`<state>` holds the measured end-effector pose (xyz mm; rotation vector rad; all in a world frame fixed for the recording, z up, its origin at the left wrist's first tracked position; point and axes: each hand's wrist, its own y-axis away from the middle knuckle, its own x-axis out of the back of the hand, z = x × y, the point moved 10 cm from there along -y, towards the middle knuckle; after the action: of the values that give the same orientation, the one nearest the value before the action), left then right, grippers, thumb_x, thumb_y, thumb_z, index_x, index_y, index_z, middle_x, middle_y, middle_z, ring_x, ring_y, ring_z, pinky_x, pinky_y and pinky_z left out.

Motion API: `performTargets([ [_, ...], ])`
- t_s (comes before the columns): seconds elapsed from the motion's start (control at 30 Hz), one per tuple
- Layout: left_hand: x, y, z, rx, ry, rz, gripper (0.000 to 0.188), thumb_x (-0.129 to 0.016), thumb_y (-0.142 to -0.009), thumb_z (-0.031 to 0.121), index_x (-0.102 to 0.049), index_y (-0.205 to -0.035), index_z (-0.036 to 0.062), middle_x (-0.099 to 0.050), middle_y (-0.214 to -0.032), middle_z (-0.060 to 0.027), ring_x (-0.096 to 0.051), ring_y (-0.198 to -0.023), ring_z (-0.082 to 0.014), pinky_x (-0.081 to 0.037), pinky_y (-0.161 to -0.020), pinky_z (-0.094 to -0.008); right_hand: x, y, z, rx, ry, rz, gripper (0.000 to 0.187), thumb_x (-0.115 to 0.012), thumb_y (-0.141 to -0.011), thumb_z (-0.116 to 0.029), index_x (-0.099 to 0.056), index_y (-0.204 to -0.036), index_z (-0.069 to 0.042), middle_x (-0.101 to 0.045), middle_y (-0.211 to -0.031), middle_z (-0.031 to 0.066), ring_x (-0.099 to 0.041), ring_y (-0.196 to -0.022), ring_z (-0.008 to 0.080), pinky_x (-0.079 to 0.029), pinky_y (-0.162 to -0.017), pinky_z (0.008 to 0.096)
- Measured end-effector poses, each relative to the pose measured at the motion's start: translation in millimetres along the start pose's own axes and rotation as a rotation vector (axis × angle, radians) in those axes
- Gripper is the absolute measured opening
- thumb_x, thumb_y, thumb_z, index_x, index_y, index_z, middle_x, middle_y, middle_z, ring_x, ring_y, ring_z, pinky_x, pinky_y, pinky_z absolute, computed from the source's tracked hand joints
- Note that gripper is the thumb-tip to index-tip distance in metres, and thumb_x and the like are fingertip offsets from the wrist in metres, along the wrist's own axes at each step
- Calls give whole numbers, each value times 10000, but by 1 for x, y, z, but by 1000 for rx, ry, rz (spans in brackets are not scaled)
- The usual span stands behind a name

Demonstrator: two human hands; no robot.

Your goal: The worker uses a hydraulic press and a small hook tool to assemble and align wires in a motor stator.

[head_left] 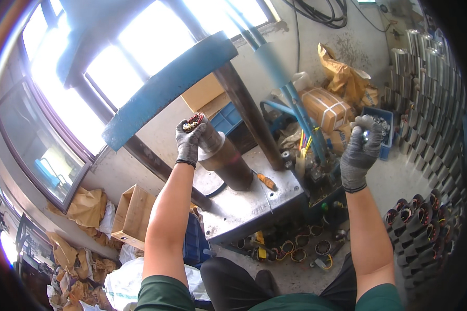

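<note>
My left hand [188, 142], in a grey glove, wraps round a motor stator [194, 121] with red and pale wires showing at its top. The stator sits on the upper end of a stepped steel cylinder [227, 163], which stands on the press's metal bed [233, 213]. Raised at the right, my right hand [359, 155], also gloved, is closed round a small shiny metal piece [366, 136]; most of the piece is hidden by the fingers. An orange-handled tool [266, 181] lies on the bed beside the cylinder.
A blue crossbeam [171, 85] spans the press between dark steel posts [249, 114]. At right stand stacked metal tubes [425, 98], a blue bin [386, 147] of metal parts and upright wired stators [415, 217]. Cartons [324, 109] stand behind; a wooden box [132, 215] is at left.
</note>
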<state>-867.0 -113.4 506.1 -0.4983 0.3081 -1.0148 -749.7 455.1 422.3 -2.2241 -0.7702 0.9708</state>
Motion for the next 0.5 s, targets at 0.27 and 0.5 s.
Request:
performTargets([
  [0.27, 11, -7, 16, -123, -570, 57, 757, -968, -708, 272, -546, -1271, -7, -728, -1123, -140, -720, -1006, -216, -587, -900, -335, 6, 7, 13, -83, -207, 73, 252, -562, -1013, 32, -602, -1252, -38, -681, -1093, 84, -654, -949, 156, -562, -906, 306],
  [0.5, 4, 10, 47, -73, -845, 23, 803, -937, -728, 406, -549, -1282, -28, -749, -1119, -187, -739, -1027, -271, -583, -921, -361, 11, 4, 12, -59, -151, 45, 239, -562, -1015, 17, -601, -1246, -32, -684, -1101, 90, -662, -965, 165, -569, -918, 313],
])
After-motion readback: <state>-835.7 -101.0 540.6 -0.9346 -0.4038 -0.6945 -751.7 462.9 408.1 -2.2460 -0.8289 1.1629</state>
